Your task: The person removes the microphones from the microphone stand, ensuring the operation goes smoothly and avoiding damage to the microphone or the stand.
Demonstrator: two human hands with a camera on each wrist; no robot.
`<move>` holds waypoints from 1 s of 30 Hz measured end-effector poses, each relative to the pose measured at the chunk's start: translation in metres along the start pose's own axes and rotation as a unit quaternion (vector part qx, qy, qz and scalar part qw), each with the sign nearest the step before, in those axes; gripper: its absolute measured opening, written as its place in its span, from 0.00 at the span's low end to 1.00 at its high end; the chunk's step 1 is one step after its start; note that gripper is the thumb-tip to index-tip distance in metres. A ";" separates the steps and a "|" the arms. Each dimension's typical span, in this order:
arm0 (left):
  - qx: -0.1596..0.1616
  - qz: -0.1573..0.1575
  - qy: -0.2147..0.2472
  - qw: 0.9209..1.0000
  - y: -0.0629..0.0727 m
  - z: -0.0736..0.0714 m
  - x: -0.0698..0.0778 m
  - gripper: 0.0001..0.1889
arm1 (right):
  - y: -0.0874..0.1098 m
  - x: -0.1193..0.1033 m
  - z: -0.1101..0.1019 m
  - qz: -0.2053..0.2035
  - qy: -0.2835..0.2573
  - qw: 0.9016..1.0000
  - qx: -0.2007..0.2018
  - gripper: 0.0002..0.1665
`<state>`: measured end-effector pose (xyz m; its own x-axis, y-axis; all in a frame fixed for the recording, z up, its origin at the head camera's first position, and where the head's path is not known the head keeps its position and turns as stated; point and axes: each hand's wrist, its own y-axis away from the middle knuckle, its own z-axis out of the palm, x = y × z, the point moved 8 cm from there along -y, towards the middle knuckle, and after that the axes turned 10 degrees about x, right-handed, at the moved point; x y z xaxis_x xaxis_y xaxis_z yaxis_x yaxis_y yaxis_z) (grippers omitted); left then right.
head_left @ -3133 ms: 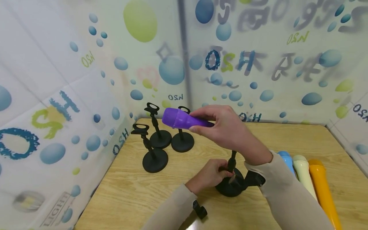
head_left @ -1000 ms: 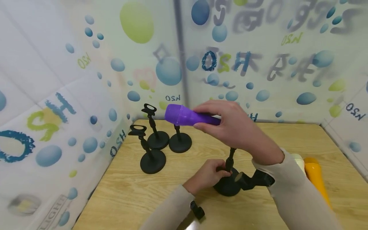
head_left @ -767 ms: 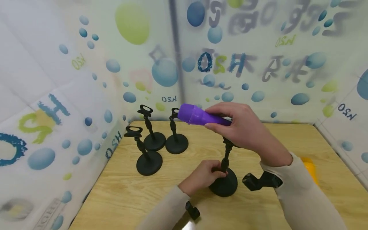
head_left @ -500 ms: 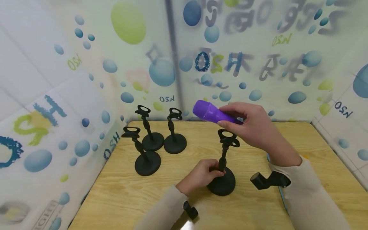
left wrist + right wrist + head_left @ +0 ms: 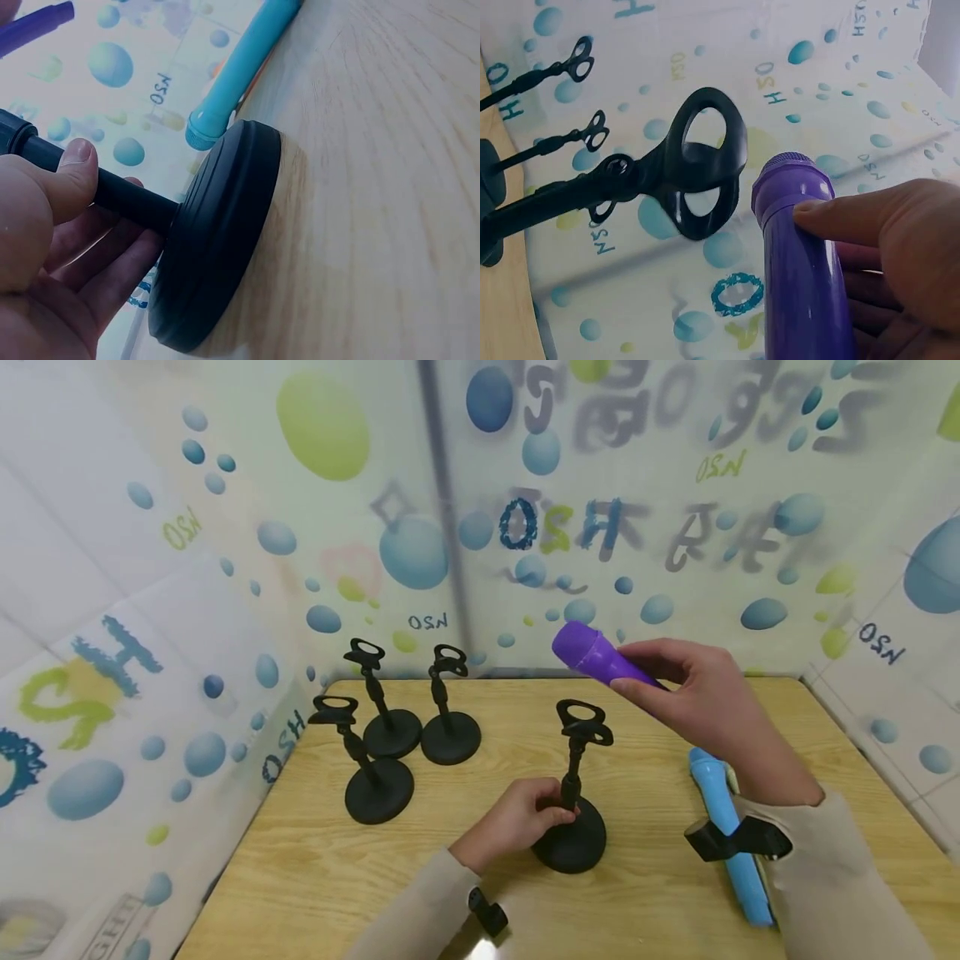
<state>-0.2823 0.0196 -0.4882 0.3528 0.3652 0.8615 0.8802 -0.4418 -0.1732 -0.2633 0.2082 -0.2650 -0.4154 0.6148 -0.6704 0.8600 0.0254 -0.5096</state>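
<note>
My left hand (image 5: 517,818) grips the lower pole of a black microphone stand (image 5: 576,843), thumb and fingers around it just above the round base. In the left wrist view that base (image 5: 217,240) rests on the wooden surface. Above and to the right of the stand, my right hand (image 5: 701,693) holds a purple microphone (image 5: 596,653) in the air, its head tilted up to the left. The right wrist view shows the thumb on the microphone (image 5: 802,277) just below its head. Beside it, apart, is the stand's clip (image 5: 709,169), with nothing in it.
Three more black stands (image 5: 378,789) are grouped at the table's back left, clips bare. A light blue microphone (image 5: 723,810) lies on the table (image 5: 645,910) at the right, partly under my right forearm. Patterned walls (image 5: 420,552) enclose the back and sides.
My right hand has carried the purple microphone rightward, from in front of the rear stands to right of the held stand's clip. My left hand keeps its grip. The view has turned slightly right.
</note>
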 end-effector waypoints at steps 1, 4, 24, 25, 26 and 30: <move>0.000 0.001 0.000 1.000 0.000 0.000 0.000 0.03 | 0.001 0.003 0.000 0.006 0.003 1.000 -0.002 0.25; 0.000 0.002 0.000 1.000 0.001 -0.001 -0.001 0.04 | 0.005 0.010 -0.001 0.017 0.016 1.000 -0.003 0.25; -0.003 0.000 0.023 1.000 0.009 -0.009 -0.008 0.06 | 0.029 0.072 -0.010 0.086 0.108 0.990 -0.009 0.32; -0.005 0.000 0.024 1.000 0.010 -0.009 -0.008 0.06 | 0.031 0.075 -0.011 0.090 0.107 0.990 -0.008 0.32; -0.006 0.001 0.024 1.000 0.010 -0.009 -0.008 0.06 | 0.033 0.078 -0.012 0.091 0.104 0.990 -0.005 0.31; -0.011 0.001 0.028 1.000 0.010 -0.010 -0.008 0.07 | 0.040 0.088 -0.017 0.095 0.091 0.991 0.005 0.29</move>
<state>-0.2792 0.0045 -0.4920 0.3360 0.3189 0.8862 0.8722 -0.4604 -0.1651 -0.2604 0.2767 -0.3353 -0.1862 0.7396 -0.6468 0.9142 -0.1108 -0.3898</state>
